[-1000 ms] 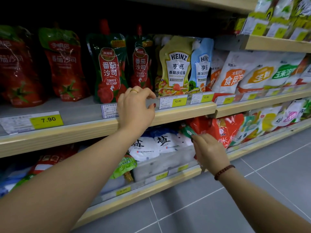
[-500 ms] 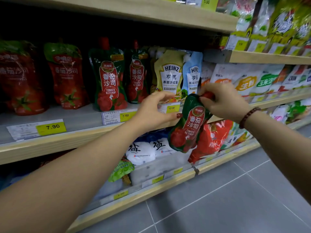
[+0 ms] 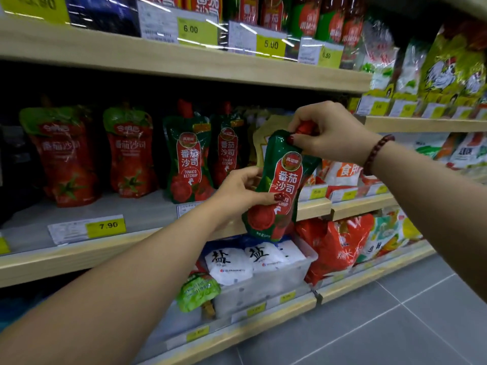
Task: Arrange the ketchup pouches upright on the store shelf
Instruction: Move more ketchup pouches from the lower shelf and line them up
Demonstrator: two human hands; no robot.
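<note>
A green and red ketchup pouch (image 3: 283, 180) hangs tilted in front of the middle shelf (image 3: 147, 214). My right hand (image 3: 329, 133) pinches its red cap at the top. My left hand (image 3: 242, 193) grips its lower left side, thumb across the front. On the shelf behind stand two matching green pouches (image 3: 188, 156) upright, and further left two red ketchup pouches (image 3: 66, 156) leaning back slightly.
A yellow sauce pouch (image 3: 259, 143) stands behind the held pouch. The shelf above (image 3: 184, 61) carries price tags and more packets. Below sit white salt bags in a clear bin (image 3: 263, 280) and red rice bags (image 3: 334, 246). Grey tile floor (image 3: 369, 325) lies at the lower right.
My right hand lifted the pouch from the lower shelf to middle shelf height. My left hand left the shelf edge and took hold of the pouch's side.
</note>
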